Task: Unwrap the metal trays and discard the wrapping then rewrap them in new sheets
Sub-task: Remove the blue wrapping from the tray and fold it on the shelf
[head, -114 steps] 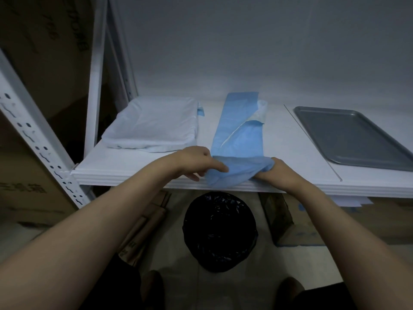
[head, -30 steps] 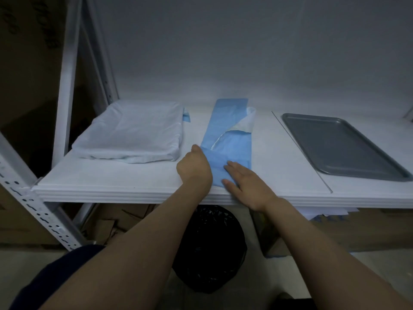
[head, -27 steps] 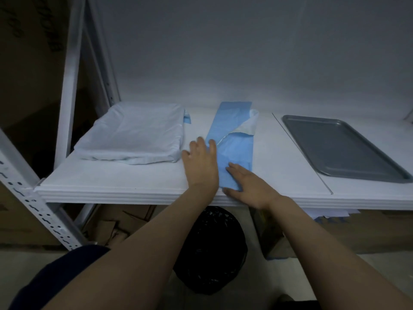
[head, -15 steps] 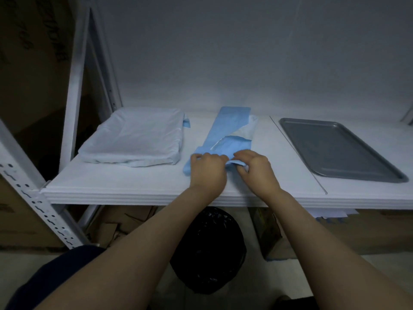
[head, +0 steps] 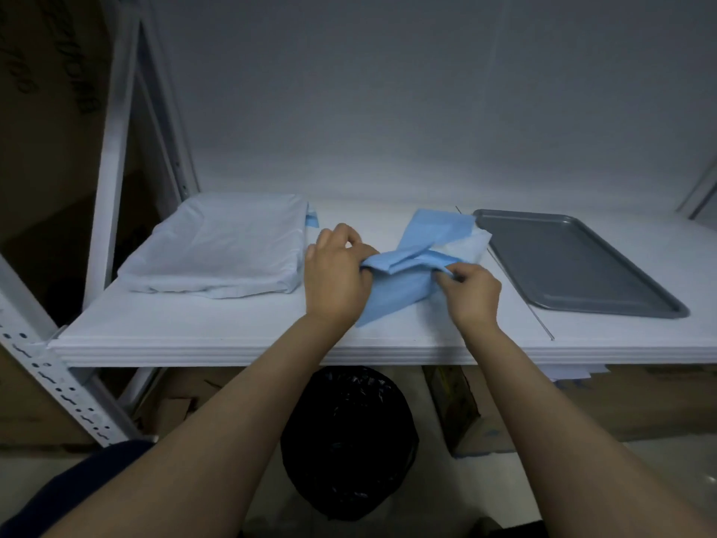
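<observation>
A folded blue sheet [head: 403, 289] lies in the middle of the white shelf [head: 201, 332]. My left hand [head: 335, 275] grips its bunched left edge. My right hand [head: 471, 291] pinches the sheet's right side, and the cloth is pulled taut and lifted between them. A bare grey metal tray [head: 570, 262] lies flat on the shelf at the right. A bundle wrapped in white sheeting [head: 221, 246] sits at the left.
A bin lined with a black bag [head: 349, 444] stands on the floor under the shelf, right below my hands. Cardboard boxes [head: 477, 417] sit on the floor beside it. A perforated white rack post [head: 50, 378] rises at the left.
The flat blue strip that my hands were pressing down has been picked up and gathered. Both hands now grip it and spread it sideways, and it has shifted toward the tray.
</observation>
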